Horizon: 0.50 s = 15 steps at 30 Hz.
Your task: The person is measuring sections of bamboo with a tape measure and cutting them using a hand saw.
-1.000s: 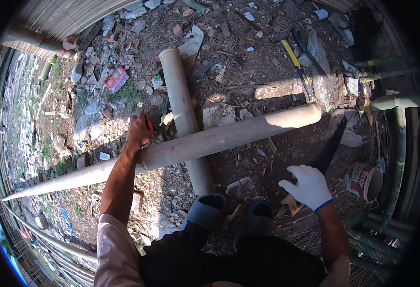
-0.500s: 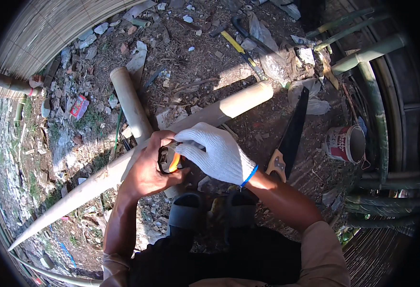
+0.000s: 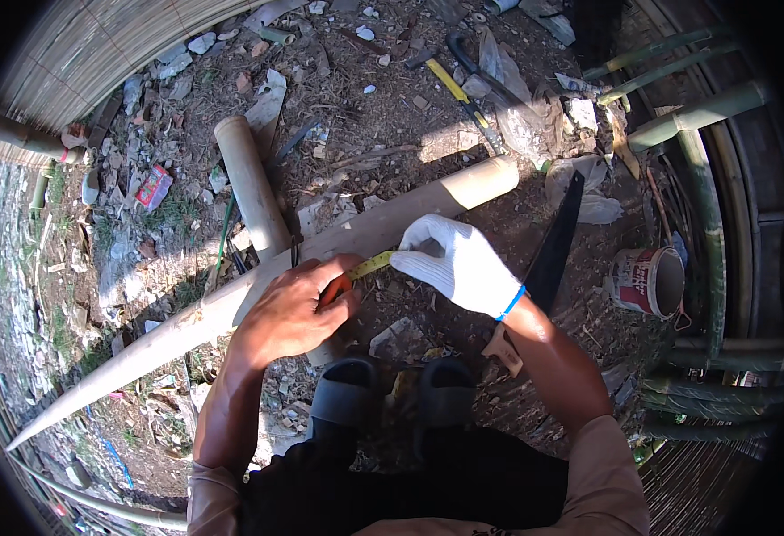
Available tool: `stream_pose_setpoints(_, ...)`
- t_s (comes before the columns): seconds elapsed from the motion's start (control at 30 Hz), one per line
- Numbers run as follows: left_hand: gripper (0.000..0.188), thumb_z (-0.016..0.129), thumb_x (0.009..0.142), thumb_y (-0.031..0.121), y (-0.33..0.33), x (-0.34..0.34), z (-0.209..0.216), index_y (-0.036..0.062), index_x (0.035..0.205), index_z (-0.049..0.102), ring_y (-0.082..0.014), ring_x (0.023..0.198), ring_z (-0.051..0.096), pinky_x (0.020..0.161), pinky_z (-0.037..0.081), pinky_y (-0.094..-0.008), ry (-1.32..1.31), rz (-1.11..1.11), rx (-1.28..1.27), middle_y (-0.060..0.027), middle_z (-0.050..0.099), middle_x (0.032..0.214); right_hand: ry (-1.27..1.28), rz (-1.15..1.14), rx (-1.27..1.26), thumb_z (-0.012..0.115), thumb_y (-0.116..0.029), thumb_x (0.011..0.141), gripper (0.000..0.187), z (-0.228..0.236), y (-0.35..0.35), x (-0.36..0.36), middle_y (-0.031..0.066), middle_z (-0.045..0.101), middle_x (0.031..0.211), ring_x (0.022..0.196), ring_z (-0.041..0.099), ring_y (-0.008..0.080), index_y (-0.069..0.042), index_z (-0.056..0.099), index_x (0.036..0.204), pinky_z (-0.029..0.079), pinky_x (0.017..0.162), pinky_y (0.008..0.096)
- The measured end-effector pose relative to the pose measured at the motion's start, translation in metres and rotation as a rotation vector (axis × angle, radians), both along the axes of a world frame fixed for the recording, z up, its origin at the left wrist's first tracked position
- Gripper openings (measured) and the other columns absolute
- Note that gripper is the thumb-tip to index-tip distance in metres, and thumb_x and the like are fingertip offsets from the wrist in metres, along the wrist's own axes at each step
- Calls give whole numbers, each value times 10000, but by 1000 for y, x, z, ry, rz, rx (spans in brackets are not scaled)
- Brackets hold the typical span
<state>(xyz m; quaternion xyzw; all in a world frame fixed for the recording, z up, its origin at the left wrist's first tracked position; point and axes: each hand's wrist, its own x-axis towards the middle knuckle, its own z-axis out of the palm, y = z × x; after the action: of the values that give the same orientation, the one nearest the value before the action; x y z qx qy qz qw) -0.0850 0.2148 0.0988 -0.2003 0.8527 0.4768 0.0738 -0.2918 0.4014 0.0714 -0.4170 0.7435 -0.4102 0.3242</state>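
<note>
My bare left hand (image 3: 298, 308) is closed around an orange and dark tape measure (image 3: 336, 288), its case mostly hidden by the fingers. A short length of yellow blade (image 3: 371, 264) runs out of it toward the right. My right hand (image 3: 463, 263), in a white knitted glove with a blue cuff, pinches the blade's end between thumb and fingers. Just beyond both hands lies a long pale bamboo pole (image 3: 347, 234), slanting from lower left to upper right. It rests across a shorter bamboo piece (image 3: 251, 179).
A handsaw (image 3: 553, 250) lies beside my right forearm, its wooden handle partly covered. Further right sits a white and red bucket (image 3: 646, 281). A yellow-handled tool (image 3: 450, 82) lies beyond the pole. Bamboo rails (image 3: 700, 116) stand at the right; debris litters the ground.
My gloved right hand has moved right, away from the left, drawing blade out of the tape measure. My left hand has turned so its back faces up.
</note>
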Motion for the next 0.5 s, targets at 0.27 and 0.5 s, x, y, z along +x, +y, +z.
stream_pose_setpoints(0.27,231,687,989,249,-70,67,-3,30,1043,740,-109,629,549,605,427,-333,-328,265,-230,-68,646,704,-187,-779,7,770,-178,958,150,-18,26,-132,-50,606,735,600,474,44,-74,783,1065,367,540,233)
stream_pose_setpoints(0.5,215,704,972,226,-82,102,-17,19,963,761,-110,654,580,617,452,-335,-320,442,-202,-62,679,721,75,-574,204,772,-230,932,268,-69,20,-133,98,795,921,806,678,117,-18,802,1092,538,774,290)
